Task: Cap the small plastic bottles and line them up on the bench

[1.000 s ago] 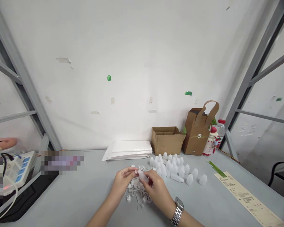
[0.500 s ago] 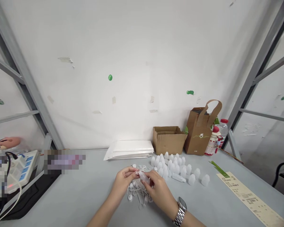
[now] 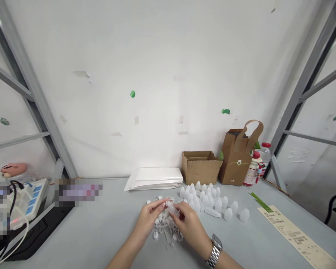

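Observation:
Between my hands is a small translucent white bottle (image 3: 172, 209), tilted, with a white piece at its upper left end. My right hand (image 3: 188, 221) is closed around the bottle's body. The fingertips of my left hand (image 3: 150, 216) pinch the white piece at the end. Below the hands lies a pile of white caps with looped cords (image 3: 164, 228), partly hidden by my fingers. Several translucent bottles (image 3: 208, 201) stand to the right of my hands, and one lies on its side (image 3: 212, 212).
White padded envelopes (image 3: 154, 178), an open cardboard box (image 3: 201, 168) and a brown paper bag (image 3: 235, 164) line the wall. A paper strip (image 3: 291, 233) lies at right. A power strip (image 3: 35, 198) and a black mat (image 3: 42, 233) are at left.
My left fingertips have shifted slightly over the bottle's end. The whole view has moved a little, and my right hand still holds the bottle.

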### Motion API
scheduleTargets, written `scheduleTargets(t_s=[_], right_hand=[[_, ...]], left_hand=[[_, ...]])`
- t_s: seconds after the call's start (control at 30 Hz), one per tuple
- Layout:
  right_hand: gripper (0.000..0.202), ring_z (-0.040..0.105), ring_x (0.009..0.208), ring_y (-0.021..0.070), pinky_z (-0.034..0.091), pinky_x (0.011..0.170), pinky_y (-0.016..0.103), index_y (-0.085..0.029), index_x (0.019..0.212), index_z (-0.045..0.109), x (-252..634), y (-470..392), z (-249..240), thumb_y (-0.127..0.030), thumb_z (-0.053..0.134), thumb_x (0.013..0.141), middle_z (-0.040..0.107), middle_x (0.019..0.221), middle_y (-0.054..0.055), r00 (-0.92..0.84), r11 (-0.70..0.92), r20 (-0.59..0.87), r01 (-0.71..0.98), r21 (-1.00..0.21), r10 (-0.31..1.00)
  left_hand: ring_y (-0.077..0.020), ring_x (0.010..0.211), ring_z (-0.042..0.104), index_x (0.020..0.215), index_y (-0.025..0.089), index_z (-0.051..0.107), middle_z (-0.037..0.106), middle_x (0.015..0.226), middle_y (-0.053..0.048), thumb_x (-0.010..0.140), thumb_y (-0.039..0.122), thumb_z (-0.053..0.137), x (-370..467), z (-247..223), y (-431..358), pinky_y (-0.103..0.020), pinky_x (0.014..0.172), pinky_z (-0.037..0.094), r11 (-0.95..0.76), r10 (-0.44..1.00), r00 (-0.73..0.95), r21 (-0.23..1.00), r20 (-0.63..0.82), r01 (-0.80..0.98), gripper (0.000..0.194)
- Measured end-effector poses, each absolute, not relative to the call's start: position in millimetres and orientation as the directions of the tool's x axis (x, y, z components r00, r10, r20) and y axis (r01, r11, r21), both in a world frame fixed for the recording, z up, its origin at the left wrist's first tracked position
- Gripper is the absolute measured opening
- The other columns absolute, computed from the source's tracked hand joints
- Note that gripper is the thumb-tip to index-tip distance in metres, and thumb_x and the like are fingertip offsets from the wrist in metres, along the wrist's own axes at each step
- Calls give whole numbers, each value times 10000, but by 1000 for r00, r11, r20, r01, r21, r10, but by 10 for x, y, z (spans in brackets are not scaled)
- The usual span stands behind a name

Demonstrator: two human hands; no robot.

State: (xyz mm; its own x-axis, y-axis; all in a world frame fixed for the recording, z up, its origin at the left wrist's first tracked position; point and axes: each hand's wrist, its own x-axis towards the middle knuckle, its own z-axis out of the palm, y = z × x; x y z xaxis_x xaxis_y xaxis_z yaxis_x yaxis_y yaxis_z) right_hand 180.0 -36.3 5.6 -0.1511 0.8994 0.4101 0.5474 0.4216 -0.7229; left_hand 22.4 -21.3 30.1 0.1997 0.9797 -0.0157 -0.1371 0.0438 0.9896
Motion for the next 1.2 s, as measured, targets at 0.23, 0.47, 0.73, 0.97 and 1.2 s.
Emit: scheduleTargets(t_s=[0.23,0.47,0.73,0.97,1.2], right_hand=[[155,516,639,145,442,618,267,-212,921,610,1789,-373,31,-224,536,785,571,772,20,-190,459,428,534,-710,883],[95,513,616,136,428,594,250,-192,844,587,1769,-413,77,-224,574,755,560,716,2,-106,402,409,513,-759,907],[95,512,683,140,431,654,258,-200,877,555,1755,-453,89,-214,547,783,553,801,20,-88,458,471,442,-771,878],[121,546,688,141,442,654,248,-196,906,568,1730,-513,160,-237,531,798,622,815,26,-149,436,411,355,-827,900],[119,531,668,137,439,631,254,-180,893,553,1723,-522,76,-249,473,839,584,764,26,-122,471,484,523,-711,867]], left_hand=[[-261,990,598,838,181,708,697,985,-85,580,450,694,233,297,-199,-350,901,435,18,981,195,995,2,-101,373],[-245,881,628,758,163,667,710,890,-95,592,456,688,257,286,-212,-335,811,470,12,982,190,993,11,-117,337],[-254,1028,567,878,180,695,688,998,-77,675,351,638,268,423,-334,-341,916,405,13,969,247,985,31,-175,272],[-250,990,590,861,189,671,697,975,-74,665,383,636,283,431,-354,-350,893,420,84,976,215,962,-27,-261,278],[-263,1045,558,895,163,682,672,1043,-97,678,351,635,323,453,-380,-367,945,377,108,970,238,952,-39,-285,291]])
